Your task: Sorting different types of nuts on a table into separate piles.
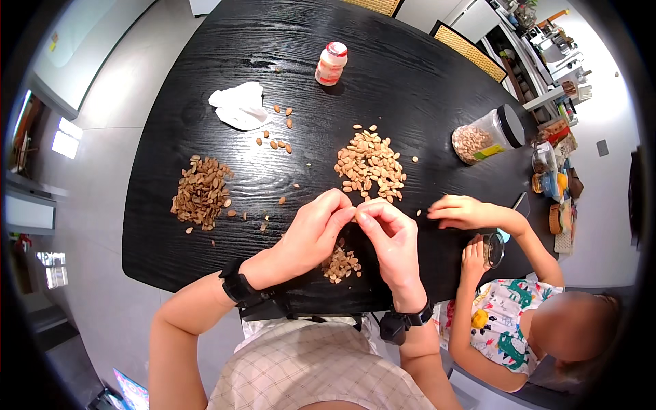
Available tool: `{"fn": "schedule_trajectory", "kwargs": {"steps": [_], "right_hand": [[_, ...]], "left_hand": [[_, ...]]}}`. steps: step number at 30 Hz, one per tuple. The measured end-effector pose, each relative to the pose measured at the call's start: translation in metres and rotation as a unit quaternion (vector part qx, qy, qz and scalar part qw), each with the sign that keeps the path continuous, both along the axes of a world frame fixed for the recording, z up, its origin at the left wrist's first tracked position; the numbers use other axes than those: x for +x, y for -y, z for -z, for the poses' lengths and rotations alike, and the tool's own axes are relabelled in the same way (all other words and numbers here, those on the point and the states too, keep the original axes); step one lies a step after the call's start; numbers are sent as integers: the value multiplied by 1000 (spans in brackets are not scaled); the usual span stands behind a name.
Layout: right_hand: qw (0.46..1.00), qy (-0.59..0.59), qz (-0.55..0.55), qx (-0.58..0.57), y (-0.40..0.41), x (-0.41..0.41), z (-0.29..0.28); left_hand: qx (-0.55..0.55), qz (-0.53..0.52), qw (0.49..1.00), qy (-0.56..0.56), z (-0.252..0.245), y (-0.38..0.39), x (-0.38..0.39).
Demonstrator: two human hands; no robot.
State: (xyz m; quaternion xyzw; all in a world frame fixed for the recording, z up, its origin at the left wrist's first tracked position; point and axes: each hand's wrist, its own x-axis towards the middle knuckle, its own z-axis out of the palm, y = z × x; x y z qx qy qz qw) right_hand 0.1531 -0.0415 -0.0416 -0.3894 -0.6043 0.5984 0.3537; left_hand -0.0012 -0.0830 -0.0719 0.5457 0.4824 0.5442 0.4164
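Note:
My left hand (pixel 320 228) and my right hand (pixel 387 236) meet fingertip to fingertip over the black wood-grain table (pixel 287 36). Between them they pinch one small tan seed (pixel 354 219), mostly hidden by the fingers. Just beyond lies a loose pile of tan, shelled-looking or whole seeds (pixel 371 161); which of the two I cannot tell. Under and between my wrists is a smaller heap of brown husk pieces (pixel 341 265). A taller heap of brown husks (pixel 202 192) sits to the left.
A crumpled white tissue (pixel 241 107) lies near several loose brown seeds (pixel 277 144). Farther back stands a small drink bottle (pixel 331 64). At right are a black-lidded clear jar (pixel 487 134) lying on its side and another person (pixel 507 323), one hand at a glass container (pixel 494 250).

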Motion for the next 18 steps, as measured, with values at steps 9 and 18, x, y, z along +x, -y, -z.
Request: {"fn": "schedule_trajectory", "kwargs": {"steps": [9, 18], "right_hand": [[999, 32, 11, -2, 9, -13, -4], [993, 114, 31, 30, 0, -6, -4]], "left_hand": [[161, -45, 977, -130, -7, -4, -6], [23, -43, 999, 7, -5, 1, -3]]}}
